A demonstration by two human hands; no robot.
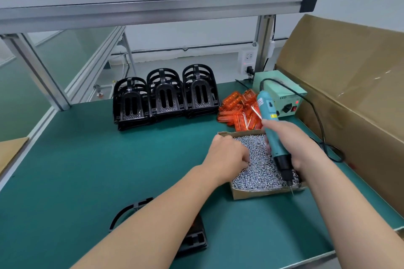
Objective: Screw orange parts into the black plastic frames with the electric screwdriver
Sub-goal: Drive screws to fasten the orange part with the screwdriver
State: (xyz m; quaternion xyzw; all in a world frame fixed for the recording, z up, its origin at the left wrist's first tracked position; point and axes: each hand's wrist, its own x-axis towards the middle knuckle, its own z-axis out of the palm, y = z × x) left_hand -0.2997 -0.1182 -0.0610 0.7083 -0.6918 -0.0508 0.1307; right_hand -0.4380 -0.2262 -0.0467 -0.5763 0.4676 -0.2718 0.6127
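My right hand (294, 145) grips the teal electric screwdriver (273, 135), its bit pointing down over the near right corner of a cardboard box of small silver screws (259, 176). My left hand (227, 156) reaches into that box with its fingers curled down among the screws; whether it holds one is hidden. A black plastic frame (192, 240) lies on the green mat near me, mostly covered by my left forearm, with a bit of orange showing in it. Three stacks of black frames (165, 96) stand at the back. A pile of orange parts (239, 108) lies beside them.
The screwdriver's green power supply (282, 94) sits at the back right, its black cable (321, 133) looping over the mat. A large cardboard box (349, 85) lines the right side. An aluminium shelf (153, 4) runs overhead. The green mat (87, 170) covers the bench.
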